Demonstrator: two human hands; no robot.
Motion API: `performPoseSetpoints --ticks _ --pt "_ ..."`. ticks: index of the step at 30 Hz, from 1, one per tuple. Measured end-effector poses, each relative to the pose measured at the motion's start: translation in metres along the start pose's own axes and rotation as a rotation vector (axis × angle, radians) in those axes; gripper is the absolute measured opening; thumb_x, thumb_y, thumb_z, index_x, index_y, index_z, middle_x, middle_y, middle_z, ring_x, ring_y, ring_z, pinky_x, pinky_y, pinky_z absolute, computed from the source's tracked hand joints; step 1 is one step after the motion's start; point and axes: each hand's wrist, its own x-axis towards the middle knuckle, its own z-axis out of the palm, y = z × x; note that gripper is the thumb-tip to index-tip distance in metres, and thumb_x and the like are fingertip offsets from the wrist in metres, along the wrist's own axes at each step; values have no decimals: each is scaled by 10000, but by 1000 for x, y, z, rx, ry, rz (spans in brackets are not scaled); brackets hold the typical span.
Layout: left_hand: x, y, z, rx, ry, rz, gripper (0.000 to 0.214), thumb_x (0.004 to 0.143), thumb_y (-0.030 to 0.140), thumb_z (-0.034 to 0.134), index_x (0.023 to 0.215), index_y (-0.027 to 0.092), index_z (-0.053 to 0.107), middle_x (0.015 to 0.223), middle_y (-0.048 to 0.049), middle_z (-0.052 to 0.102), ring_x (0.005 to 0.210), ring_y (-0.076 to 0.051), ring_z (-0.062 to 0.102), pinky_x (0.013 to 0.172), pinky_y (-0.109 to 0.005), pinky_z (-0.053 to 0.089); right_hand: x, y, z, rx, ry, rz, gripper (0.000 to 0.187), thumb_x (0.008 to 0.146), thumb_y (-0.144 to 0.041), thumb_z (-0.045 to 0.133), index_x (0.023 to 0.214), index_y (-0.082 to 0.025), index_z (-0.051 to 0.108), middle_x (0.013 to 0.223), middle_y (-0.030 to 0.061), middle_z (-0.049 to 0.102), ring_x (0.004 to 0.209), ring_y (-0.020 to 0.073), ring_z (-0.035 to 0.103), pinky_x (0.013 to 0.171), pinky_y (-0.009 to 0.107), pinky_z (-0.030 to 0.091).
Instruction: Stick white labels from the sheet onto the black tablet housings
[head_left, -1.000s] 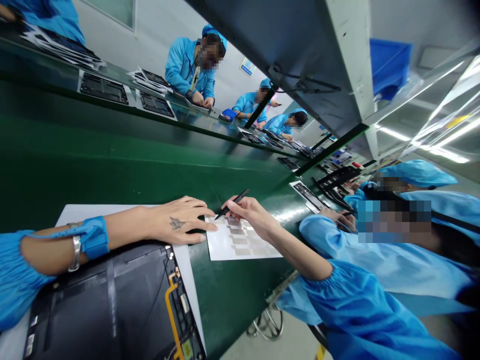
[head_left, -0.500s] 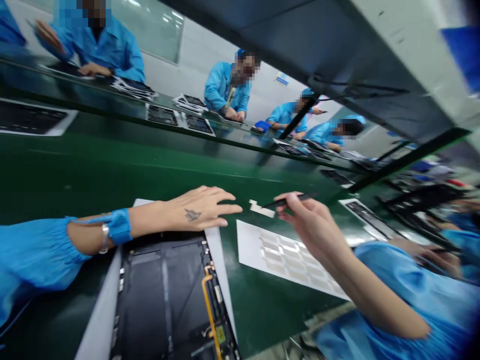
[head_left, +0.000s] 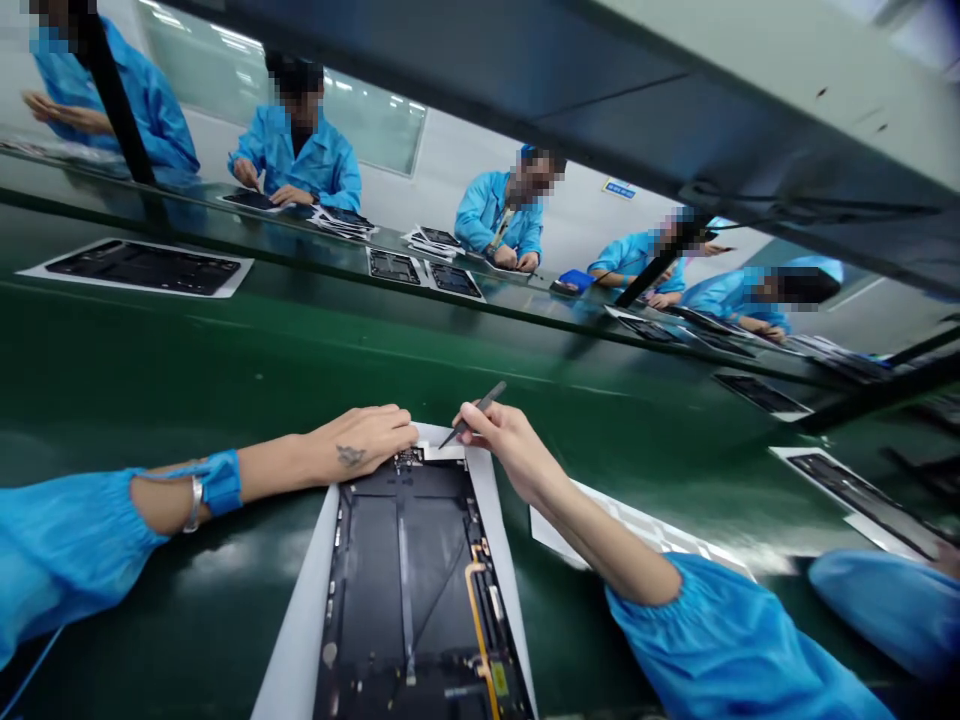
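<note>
Seen from the head camera, a worker's right grip (head_left: 501, 445) pinches black tweezers (head_left: 477, 414) over a white label (head_left: 442, 452) already laid at the top edge of an open tablet panel (head_left: 397, 590) on the green worktop (head_left: 187, 385); the left grip (head_left: 360, 442) rests spread beside it, a part-hidden label sheet (head_left: 607, 525) lying to the right.

Bright o/head light, belt (head_left: 202, 570) glare, edges warped, maybe soft.

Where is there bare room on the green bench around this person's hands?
Bare green bench top runs beyond both hands up to the far row of panels. More lies left of the white sheet under the black tablet panel, below the left hand. Crowded at the panel's top edge, where the right hand holds tweezers.
</note>
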Motion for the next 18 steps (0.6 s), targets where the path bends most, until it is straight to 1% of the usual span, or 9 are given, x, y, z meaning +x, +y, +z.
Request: performPoseSetpoints --ticks 3,5,9,13,18 --pt "-4 -2 5 -107 129 6 233 967 43 380 977 169 577 951 -41 620 840 -173 560 712 -269 435 2 6 -2 8 -1 61 540 631 -700 761 659 -176 631 598 -5 555 674 164 541 732 329 449" --pt "-6 -2 8 -179 172 40 261 933 7 397 970 173 594 993 -31 646 875 -166 580 733 -258 442 0 7 -4 9 -6 77 530 647 -685 763 622 -179 606 617 2 558 706 171 557 741 325 454" --pt "-7 0 7 -196 166 64 270 922 9 423 989 169 630 1007 -31 678 882 -174 594 724 -268 449 -1 5 -5 5 -45 84 515 681 -659 758 587 -181 592 635 9 564 727 175 570 752 317 463" --pt "-5 1 3 -186 143 69 254 944 28 422 992 154 638 1004 -38 690 874 -171 592 739 -276 449 0 5 -5 -10 -45 73 492 729 -621 743 574 -178 594 641 16 580 712 169 572 752 315 461" --pt "-4 2 5 -199 139 54 246 933 4 446 980 140 646 989 -38 694 890 -175 587 734 -282 430 -1 4 -5 -30 -59 65 502 740 -618 726 547 -184 565 660 22 577 716 168 562 748 312 461"
